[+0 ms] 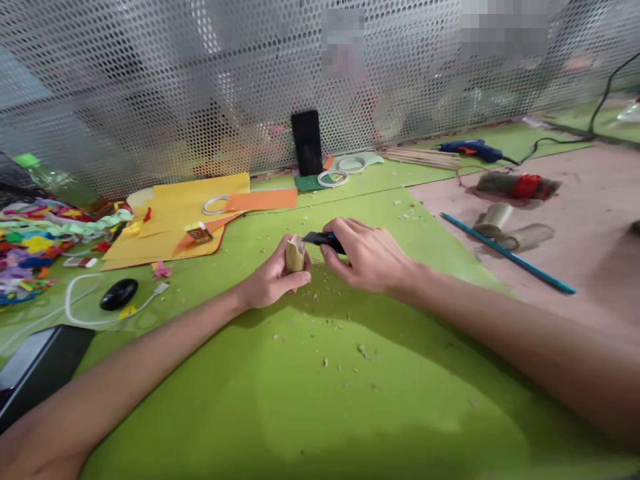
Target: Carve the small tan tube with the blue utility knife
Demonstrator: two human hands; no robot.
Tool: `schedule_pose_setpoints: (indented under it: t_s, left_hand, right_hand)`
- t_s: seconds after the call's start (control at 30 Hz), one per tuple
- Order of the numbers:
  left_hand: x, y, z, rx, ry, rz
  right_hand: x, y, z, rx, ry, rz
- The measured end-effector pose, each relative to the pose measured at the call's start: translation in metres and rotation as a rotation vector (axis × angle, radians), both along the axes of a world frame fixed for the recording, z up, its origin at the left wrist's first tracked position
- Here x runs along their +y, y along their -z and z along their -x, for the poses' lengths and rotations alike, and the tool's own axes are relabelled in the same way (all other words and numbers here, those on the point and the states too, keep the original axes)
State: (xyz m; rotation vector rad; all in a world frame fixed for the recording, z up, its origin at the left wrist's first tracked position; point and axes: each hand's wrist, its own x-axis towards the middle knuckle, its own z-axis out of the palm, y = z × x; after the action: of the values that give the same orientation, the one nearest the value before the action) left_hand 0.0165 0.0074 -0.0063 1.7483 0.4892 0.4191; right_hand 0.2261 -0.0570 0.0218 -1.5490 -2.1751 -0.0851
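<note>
Near the middle of the view, my left hand (273, 277) is closed around a short, pale bamboo-like piece (295, 257), held upright with a jagged, notched top. My right hand (367, 257) grips a black utility knife (327, 241) from the right. The knife's blade points left and lies at the piece's upper edge; whether it touches is too small to tell. Small pale shavings (363, 350) are scattered on the green table (240, 400) below and around both hands.
Behind stand a black phone (307, 142) and a perforated metal screen (200, 80). Yellow paper (165, 207), a black mouse (119, 294) and a cable lie left. To the right are a blue stick (507, 253), cut tubes (494, 219) and a glue gun (473, 150).
</note>
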Motion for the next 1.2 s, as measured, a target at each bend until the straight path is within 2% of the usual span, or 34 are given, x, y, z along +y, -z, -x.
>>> schedule_pose_setpoints:
  t_s: [0.17, 0.33, 0.4, 0.53, 0.73, 0.97, 1.2]
  left_hand:
    - [0.0007, 0.0035, -0.0020, -0.073, -0.066, 0.038]
    - [-0.0001, 0.0041, -0.0027, -0.114, -0.176, -0.141]
    - [-0.0012, 0.0028, -0.0020, -0.108, -0.178, -0.212]
    - [-0.0035, -0.0012, -0.0004, -0.094, -0.137, -0.224]
    - [-0.0034, -0.0033, 0.0011, -0.029, -0.072, -0.222]
    - [-0.0021, -0.0025, 0.0000, 0.017, -0.113, -0.240]
    - [-0.0019, -0.0009, -0.0026, 0.020, -0.148, -0.290]
  right_hand:
    - [-0.0022, 0.0021, -0.0003, -0.006, -0.046, -0.006]
    - [-0.0022, 0.0040, 0.0025, -0.059, -0.026, 0.034]
    - [0.0006, 0.0044, 0.0015, -0.082, -0.039, 0.003]
    - [0.0053, 0.0051, -0.0009, -0.129, -0.096, -0.001]
    - [0.0015, 0.0034, 0.0026, -0.189, -0.037, 0.065]
    - [0.0003, -0.0009, 0.0044, -0.224, 0.063, 0.187]
    - [0.0016, 0.0004, 0.0052, -0.266, 0.041, 0.189]
